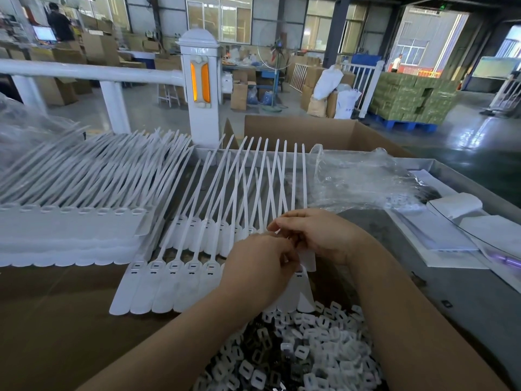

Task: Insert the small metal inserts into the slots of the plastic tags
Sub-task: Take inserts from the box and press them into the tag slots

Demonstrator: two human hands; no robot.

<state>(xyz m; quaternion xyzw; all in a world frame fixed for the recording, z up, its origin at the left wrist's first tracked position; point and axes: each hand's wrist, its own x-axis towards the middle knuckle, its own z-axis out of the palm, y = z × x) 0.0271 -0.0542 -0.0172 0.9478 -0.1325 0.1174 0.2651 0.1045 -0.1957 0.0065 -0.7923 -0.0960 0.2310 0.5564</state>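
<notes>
White plastic tags (169, 286) with long thin tails lie side by side in a row on the bench, slots near their heads. My left hand (259, 266) and my right hand (318, 235) meet over the right end of the row, fingers curled. My right hand pinches the neck of a tag (307, 258). What my left fingertips hold is hidden. A heap of small white and dark metal inserts (304, 354) lies just below my wrists.
A tall stack of joined tags (70, 232) sits at the left. Crumpled clear plastic bags (363, 179) lie behind my hands. An open cardboard box (310, 131) and a white post (201, 88) stand behind the bench. White sheets (439, 235) lie at the right.
</notes>
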